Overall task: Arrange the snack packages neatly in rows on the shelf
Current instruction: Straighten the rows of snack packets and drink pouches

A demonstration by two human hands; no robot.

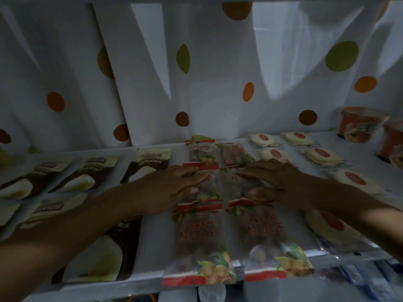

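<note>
Front edge: two clear crinkly fruit bags [220, 243] side by side, overhanging shelf [152, 240] lip.
Middle: left hand [174, 188] and right hand [277, 182] flat, fingers spread, pressing second pair of bags [220, 188]; gripping nothing.
Back edge: third pair [218, 153], straight.
Left side: glossy brown pouches [87, 177], rows mostly set.
Right side: round wrapped cakes [322, 153], soft discs; red tubs [359, 125] in far corner.
Progress: nearly done, judging by rows.
</note>
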